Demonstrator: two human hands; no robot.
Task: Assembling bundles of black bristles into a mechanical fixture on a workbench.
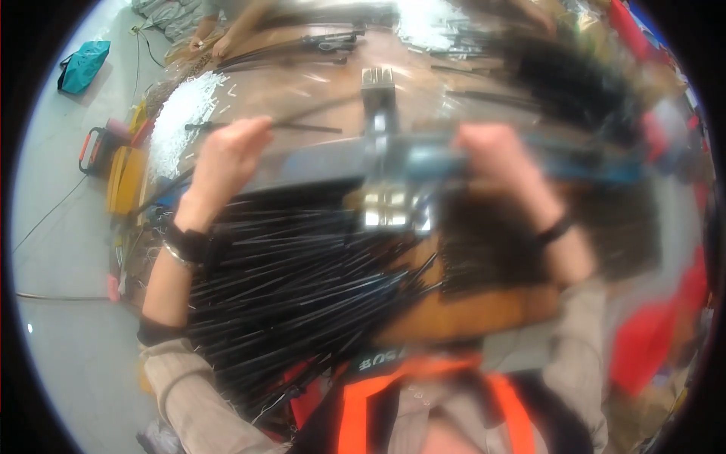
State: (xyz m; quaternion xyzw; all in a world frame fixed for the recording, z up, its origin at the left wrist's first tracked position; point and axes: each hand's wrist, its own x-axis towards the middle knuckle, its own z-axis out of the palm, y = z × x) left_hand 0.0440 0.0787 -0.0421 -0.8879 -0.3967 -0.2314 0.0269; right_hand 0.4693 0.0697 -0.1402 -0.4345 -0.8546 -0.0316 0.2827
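My left hand (233, 155) is closed in a fist around a thin dark rod (321, 110). The rod runs from the fist toward a metal block (378, 79) at the centre. My right hand (495, 151), smeared by motion, looks curled at the right end of a blue-grey bar (435, 163); what it grips cannot be made out. Between the hands, this bar lies crosswise. Shiny metal blocks (389, 208) sit just nearer to me than it. Below my left hand, many thin black rods (295, 265) lie in a loose heap.
A white heap of small pieces (181, 121) lies at the left, and another white heap (427, 23) at the far side. Across the table are another person's hands (208, 45). Dark bundled rods (567, 83) lie far right. A yellow container (126, 180) stands at the left edge.
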